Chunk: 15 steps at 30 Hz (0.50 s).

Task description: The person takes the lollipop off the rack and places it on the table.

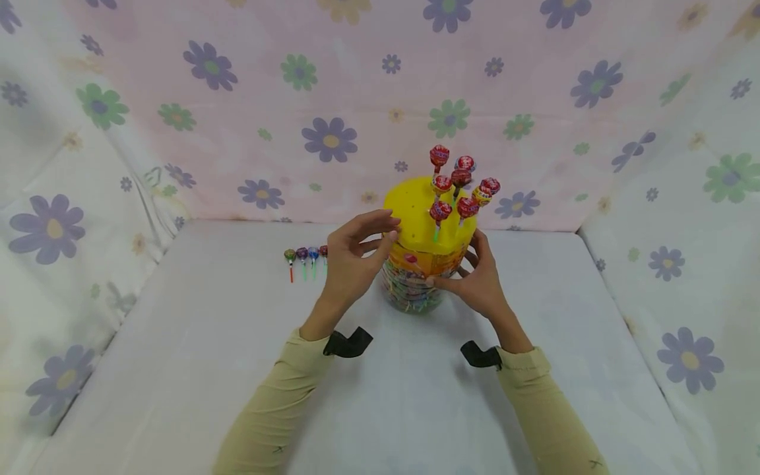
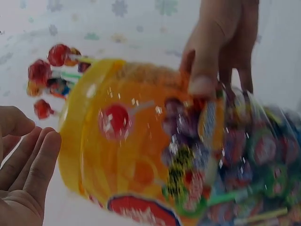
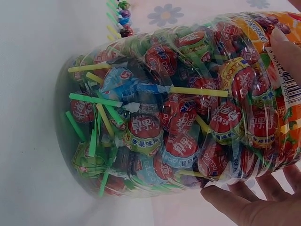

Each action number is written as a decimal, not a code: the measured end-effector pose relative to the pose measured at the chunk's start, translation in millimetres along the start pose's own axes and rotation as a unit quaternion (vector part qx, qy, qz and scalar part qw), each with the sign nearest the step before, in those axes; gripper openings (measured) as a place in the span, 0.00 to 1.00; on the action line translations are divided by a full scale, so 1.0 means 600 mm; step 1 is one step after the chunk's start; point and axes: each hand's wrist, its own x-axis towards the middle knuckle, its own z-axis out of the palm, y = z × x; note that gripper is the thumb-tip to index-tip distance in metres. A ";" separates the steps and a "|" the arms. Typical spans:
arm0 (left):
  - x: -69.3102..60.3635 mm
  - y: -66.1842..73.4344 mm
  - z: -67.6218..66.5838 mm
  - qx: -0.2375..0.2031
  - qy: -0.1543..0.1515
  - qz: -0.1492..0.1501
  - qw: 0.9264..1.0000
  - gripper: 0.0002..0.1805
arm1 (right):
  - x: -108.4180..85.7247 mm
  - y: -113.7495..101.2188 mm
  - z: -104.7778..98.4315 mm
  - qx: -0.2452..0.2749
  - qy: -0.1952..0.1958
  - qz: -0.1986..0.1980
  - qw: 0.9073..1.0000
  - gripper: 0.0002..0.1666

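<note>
A clear jar [image 1: 413, 290] full of wrapped lollipops stands on the table, tilted slightly, under a yellow lid [image 1: 410, 214]. Several red-wrapped lollipops [image 1: 441, 211] stick up from the lid's right part. My right hand [image 1: 477, 284] grips the jar's right side, thumb in front and fingers behind; the right wrist view shows this hand [image 3: 263, 202] around the orange label [image 3: 282, 94]. At the lid's left edge is my left hand [image 1: 356, 257], fingers bent loosely with nothing between them; in the left wrist view its fingertips [image 2: 51, 139] are at the lid's rim.
A row of lollipops [image 1: 303, 254] lies on the white table [image 1: 237, 330] left of the jar, partly hidden behind my left hand. Flowered cloth [image 1: 261, 132] hangs behind the table and on both sides.
</note>
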 end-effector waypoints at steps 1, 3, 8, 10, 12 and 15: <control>0.002 0.003 0.006 -0.004 -0.004 0.002 1.000 0.17 | 0.000 0.000 0.000 -0.001 0.000 -0.001 1.000 0.60; 0.005 0.008 0.017 -0.013 -0.011 0.006 1.000 0.17 | 0.001 -0.001 0.000 -0.002 0.001 -0.004 1.000 0.60; 0.011 0.019 0.036 -0.043 -0.025 0.006 0.999 0.19 | 0.002 -0.004 0.001 -0.002 0.006 -0.012 1.000 0.60; 0.012 0.022 0.042 -0.047 -0.027 0.002 0.999 0.19 | 0.001 -0.004 0.001 -0.003 0.007 -0.013 1.000 0.60; 0.013 0.024 0.048 -0.044 -0.026 -0.005 0.999 0.19 | -0.001 -0.004 0.001 -0.004 0.007 -0.013 1.000 0.60; 0.015 0.026 0.056 -0.043 -0.024 -0.013 0.999 0.19 | -0.003 -0.001 0.001 -0.005 0.007 -0.015 1.000 0.61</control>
